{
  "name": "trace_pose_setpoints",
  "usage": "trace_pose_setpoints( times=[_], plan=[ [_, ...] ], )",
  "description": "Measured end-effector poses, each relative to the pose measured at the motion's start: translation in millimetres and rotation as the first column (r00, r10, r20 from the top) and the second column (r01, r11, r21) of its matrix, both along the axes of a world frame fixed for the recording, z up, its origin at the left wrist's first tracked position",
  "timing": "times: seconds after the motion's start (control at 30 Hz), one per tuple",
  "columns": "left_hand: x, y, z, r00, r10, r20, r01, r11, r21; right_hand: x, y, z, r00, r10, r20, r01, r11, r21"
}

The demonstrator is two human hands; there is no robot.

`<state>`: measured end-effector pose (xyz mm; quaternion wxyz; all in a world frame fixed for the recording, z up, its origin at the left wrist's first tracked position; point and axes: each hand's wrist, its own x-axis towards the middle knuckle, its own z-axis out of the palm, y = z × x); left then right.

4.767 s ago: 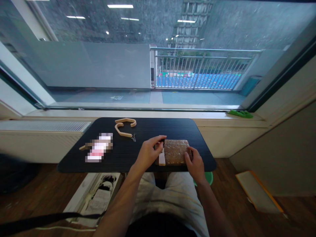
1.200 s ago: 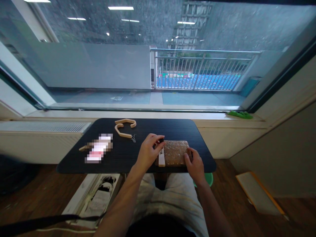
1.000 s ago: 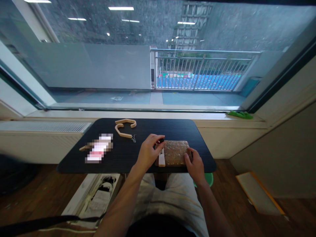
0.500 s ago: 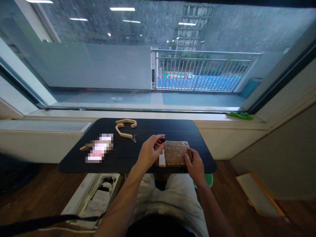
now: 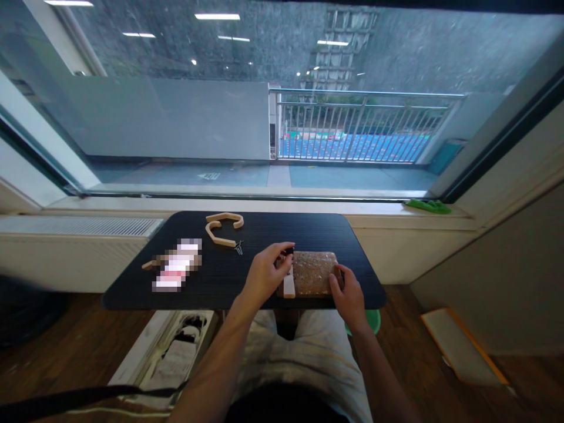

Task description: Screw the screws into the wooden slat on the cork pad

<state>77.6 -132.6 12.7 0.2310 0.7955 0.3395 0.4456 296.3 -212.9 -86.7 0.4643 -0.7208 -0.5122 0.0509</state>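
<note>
A flat, brown speckled block [image 5: 314, 274] lies near the front edge of the dark table [image 5: 264, 226]. Along its left side runs a pale strip [image 5: 288, 286], partly hidden by fingers. My left hand [image 5: 264, 273] is closed in a pinch on a small black piece [image 5: 289, 251] at the strip's far end; its exact kind is too small to tell. Fingers of my right hand [image 5: 349, 291] grip the block's right edge, thumb on top.
Two bent wooden pieces, one farther back [image 5: 225, 217] and one nearer [image 5: 220, 240], lie beside several small screws [image 5: 238, 247]. A pixelated item [image 5: 177, 264] is at the left. Beyond stands the window sill [image 5: 282, 204] with a green cloth [image 5: 427, 206].
The black piece in my left fingers has turned or dropped slightly, and the left fingertips shifted a little. My right hand and the block stay in place.
</note>
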Motion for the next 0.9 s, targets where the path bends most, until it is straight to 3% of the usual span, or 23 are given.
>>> trace_pose_setpoints(
  times=[0.3,0.5,0.9],
  plan=[
    [-1.3,1.5,0.0,0.999,-0.052,0.006,0.052,0.997,-0.048,0.6,0.4,0.1,1.000,-0.001,-0.014,0.001,1.000,-0.002],
    [0.6,4.9,-0.7,0.997,-0.053,0.057,0.051,0.998,0.030,-0.2,0.3,0.0,1.000,-0.010,-0.004,0.010,1.000,-0.015],
    [1.4,2.2,5.4,0.999,-0.047,0.009,0.047,0.999,0.022,0.9,1.5,-2.0,1.000,-0.007,0.005,0.007,1.000,0.010]
  ],
)
